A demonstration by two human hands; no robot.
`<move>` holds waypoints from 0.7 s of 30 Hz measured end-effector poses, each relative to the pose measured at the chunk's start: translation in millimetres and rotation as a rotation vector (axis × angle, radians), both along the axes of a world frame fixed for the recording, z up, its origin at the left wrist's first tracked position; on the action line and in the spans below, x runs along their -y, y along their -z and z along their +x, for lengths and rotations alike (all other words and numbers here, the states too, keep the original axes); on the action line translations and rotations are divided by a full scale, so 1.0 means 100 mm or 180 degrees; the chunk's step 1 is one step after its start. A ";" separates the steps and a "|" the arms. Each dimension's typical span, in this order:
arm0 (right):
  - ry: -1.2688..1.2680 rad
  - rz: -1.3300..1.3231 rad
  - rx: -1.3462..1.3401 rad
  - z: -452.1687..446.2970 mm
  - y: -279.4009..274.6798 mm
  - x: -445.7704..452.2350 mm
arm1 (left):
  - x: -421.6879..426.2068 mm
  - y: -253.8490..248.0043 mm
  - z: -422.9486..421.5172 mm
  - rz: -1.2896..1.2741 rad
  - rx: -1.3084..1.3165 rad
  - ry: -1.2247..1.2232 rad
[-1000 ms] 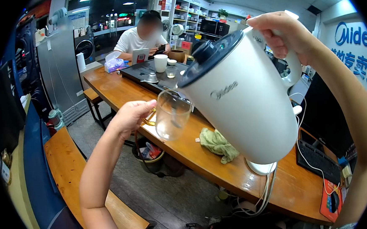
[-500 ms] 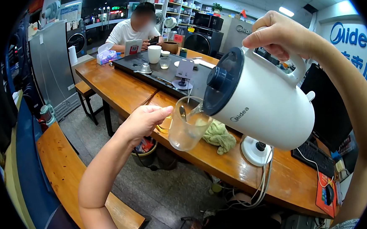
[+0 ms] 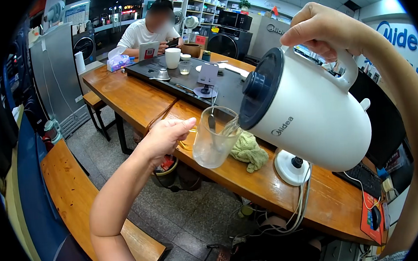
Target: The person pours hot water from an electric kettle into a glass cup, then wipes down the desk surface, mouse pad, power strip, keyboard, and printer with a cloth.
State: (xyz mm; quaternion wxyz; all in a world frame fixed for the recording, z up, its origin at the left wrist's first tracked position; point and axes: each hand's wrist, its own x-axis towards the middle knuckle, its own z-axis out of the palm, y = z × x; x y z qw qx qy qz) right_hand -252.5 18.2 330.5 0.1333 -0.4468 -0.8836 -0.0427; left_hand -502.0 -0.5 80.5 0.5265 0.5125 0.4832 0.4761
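My right hand (image 3: 320,33) is closed around the handle of a white electric kettle (image 3: 318,124) with a dark blue lid. The kettle is tilted to the left, and clear water runs from its lip into a glass mug (image 3: 210,152). My left hand (image 3: 166,138) grips the mug at its left side, by a yellowish handle partly hidden by the fingers. The mug is held slightly tilted, just in front of the table edge. A slim dark shape shows through its glass. Behind the mug lies a crumpled green cloth (image 3: 251,154). The round white kettle base (image 3: 290,168) stands below the kettle.
On the wooden table (image 3: 120,95) a black tea tray (image 3: 150,67) carries a white cup (image 3: 172,58), a small glass and a phone stand (image 3: 207,78). Across it sits another person (image 3: 141,36). A keyboard (image 3: 363,181) and cables lie right; a bench (image 3: 73,186) stands left.
The kettle and my right hand have shifted slightly right and up in view. The stream of water into the mug looks wider. Both hands keep their hold.
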 end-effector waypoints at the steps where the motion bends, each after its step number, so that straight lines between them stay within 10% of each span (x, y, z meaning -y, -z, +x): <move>1: 0.0041 0.0028 -0.0008 0.01 -0.02 -0.01 | 0.00 0.01 0.00 0.0003 0.0028 0.0016; 21: 0.0501 -0.0279 -0.0848 0.28 0.12 0.00 | -0.07 0.10 0.03 -0.0055 0.0222 -0.0077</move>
